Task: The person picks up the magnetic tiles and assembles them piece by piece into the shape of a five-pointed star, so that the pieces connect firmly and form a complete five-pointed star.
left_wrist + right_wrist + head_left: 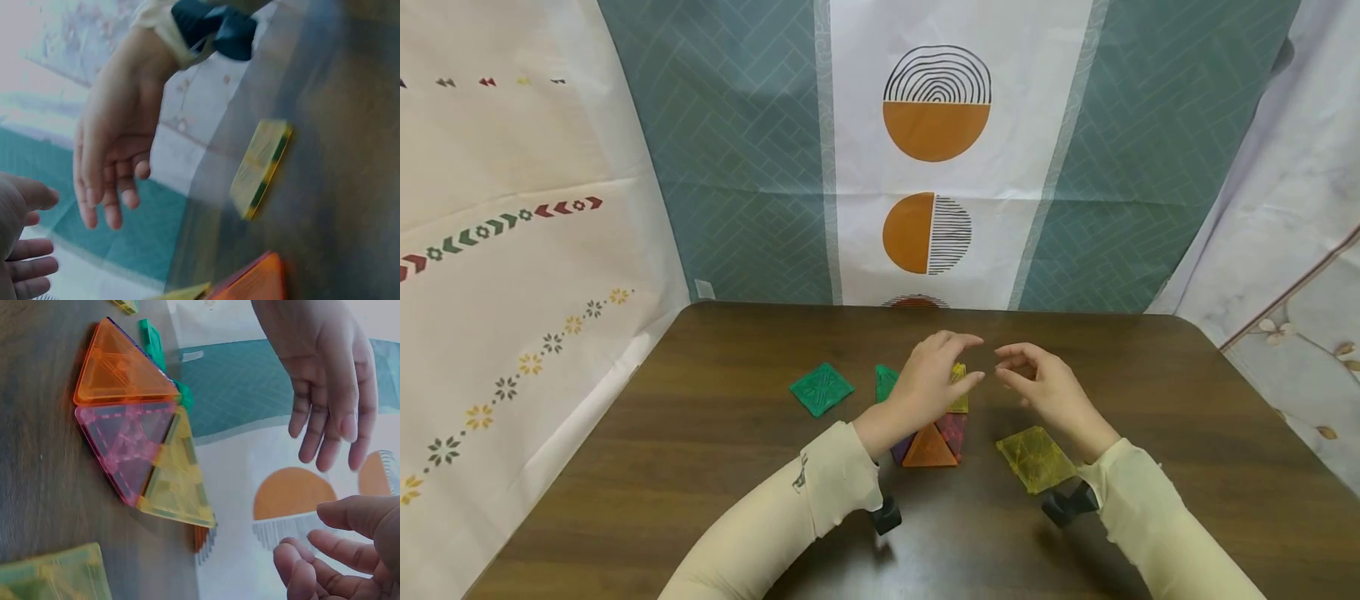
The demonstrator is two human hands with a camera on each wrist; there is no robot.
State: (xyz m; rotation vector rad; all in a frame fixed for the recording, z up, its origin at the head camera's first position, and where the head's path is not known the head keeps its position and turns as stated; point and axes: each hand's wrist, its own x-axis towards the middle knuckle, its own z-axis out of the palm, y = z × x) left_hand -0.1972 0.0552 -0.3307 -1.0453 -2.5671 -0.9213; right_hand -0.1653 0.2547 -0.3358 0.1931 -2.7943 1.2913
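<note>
Both hands are raised above the table, facing each other, with nothing held. My left hand (pixel 921 379) hovers over a cluster of translucent triangle tiles, its fingers and thumb loosely bent. My right hand (pixel 1052 396) hangs to the right of the cluster, fingers gently bent, thumb near the fingertips. In the cluster, an orange triangle tile (pixel 929 448) lies nearest, beside a magenta triangle tile (pixel 128 440) and a yellow triangle tile (pixel 178 478). A green tile (pixel 885 382) and a purple edge show at its left; the left hand hides the middle.
A green square tile (pixel 822 389) lies left of the cluster. Yellow square tiles (pixel 1036 460), apparently stacked, lie below the right hand. The dark wooden table (pixel 715 467) ends at a patterned cloth (pixel 752 167) behind.
</note>
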